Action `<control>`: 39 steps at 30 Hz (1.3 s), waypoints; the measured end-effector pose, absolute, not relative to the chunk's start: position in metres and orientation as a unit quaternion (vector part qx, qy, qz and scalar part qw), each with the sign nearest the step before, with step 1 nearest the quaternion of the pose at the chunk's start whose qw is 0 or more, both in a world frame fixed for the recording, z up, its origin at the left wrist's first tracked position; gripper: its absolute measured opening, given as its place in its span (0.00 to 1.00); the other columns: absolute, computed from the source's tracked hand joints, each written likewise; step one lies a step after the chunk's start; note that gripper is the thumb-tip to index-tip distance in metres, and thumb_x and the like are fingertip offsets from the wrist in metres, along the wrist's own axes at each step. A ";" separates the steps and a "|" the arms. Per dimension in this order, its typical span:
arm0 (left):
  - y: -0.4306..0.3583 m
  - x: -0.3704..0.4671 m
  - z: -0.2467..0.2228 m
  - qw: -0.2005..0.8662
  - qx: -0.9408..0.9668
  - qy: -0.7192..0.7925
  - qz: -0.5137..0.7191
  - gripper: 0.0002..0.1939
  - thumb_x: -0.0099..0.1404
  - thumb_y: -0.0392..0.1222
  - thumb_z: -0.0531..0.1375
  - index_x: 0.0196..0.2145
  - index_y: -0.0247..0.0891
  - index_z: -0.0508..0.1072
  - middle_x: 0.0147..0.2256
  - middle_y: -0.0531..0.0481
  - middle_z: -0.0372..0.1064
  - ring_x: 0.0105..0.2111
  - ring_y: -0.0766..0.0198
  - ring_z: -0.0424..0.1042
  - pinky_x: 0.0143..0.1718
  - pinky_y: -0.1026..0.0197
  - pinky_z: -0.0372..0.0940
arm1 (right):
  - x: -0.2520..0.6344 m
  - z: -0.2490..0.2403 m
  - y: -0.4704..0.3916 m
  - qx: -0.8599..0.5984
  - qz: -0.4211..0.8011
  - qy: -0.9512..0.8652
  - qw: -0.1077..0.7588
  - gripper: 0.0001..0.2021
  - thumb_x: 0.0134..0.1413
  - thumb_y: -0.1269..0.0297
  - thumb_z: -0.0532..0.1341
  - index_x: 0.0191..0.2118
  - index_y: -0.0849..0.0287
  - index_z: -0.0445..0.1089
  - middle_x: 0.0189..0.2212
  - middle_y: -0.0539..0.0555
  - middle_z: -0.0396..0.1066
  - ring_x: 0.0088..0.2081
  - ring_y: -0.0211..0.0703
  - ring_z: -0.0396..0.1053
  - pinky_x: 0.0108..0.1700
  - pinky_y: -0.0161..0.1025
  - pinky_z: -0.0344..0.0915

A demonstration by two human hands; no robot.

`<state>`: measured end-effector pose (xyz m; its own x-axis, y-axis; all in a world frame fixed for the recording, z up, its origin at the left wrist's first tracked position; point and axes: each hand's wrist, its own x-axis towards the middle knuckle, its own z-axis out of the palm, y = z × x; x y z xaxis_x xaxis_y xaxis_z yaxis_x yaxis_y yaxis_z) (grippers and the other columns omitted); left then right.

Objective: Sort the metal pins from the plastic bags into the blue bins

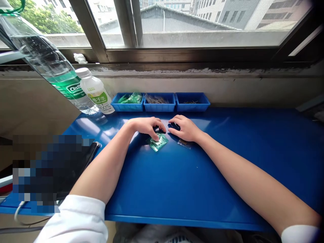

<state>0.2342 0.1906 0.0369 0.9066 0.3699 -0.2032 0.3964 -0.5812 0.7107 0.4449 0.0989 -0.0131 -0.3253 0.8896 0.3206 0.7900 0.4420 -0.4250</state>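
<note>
A small green packet [159, 143] with white contents lies on the blue tabletop. My left hand [148, 126] is over its far edge, the thumb touching the packet and the curved fingers apart from the thumb. Beside it, to the right, my right hand [186, 128] rests low over the table with thumb and fingers spread, holding nothing visible. Just under its near side lies a small clear plastic bag [184, 144] with thin brownish pieces inside, partly covered by the hand. A narrow gap separates the fingertips of both hands.
Along the wall stand a blue bin of green packets [129, 107], a blue bin of clear bags [160, 108] and a blue bin with thin sticks [193, 107]. A large water bottle [54, 64] and a white-capped bottle [95, 89] stand left. A dark, pixelated device [63, 165] lies nearer.
</note>
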 end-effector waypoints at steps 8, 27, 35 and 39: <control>0.195 0.234 0.010 0.448 0.836 0.304 0.091 0.16 0.43 0.48 0.69 0.29 0.38 0.71 0.25 0.55 0.66 0.24 0.66 0.63 0.25 0.64 0.56 | 0.446 -0.016 0.101 -0.514 0.098 -0.809 0.268 0.15 0.58 0.56 0.57 0.46 0.58 0.71 0.42 0.59 0.71 0.44 0.51 0.68 0.44 0.46 0.66; 0.188 0.243 -0.010 0.494 0.737 0.295 0.355 0.19 0.48 0.46 0.68 0.32 0.38 0.64 0.25 0.55 0.69 0.23 0.69 0.66 0.26 0.65 0.60 | 0.450 -0.018 0.097 -0.472 0.149 -0.806 0.324 0.26 0.54 0.59 0.60 0.59 0.54 0.61 0.48 0.58 0.70 0.41 0.47 0.70 0.41 0.44 0.69; 0.191 0.241 -0.005 0.529 0.712 0.298 0.353 0.31 0.48 0.39 0.68 0.50 0.37 0.65 0.27 0.54 0.69 0.29 0.65 0.70 0.31 0.63 0.64 | 0.449 -0.016 0.096 -0.446 0.138 -0.813 0.348 0.23 0.54 0.63 0.60 0.56 0.54 0.67 0.53 0.57 0.70 0.52 0.52 0.68 0.50 0.50 0.68; 0.194 0.241 -0.007 0.539 0.703 0.318 0.338 0.25 0.47 0.39 0.68 0.44 0.35 0.69 0.29 0.51 0.71 0.30 0.64 0.71 0.34 0.61 0.66 | 0.449 -0.019 0.097 -0.467 0.138 -0.796 0.358 0.25 0.53 0.63 0.60 0.59 0.53 0.65 0.56 0.57 0.67 0.53 0.53 0.68 0.46 0.49 0.71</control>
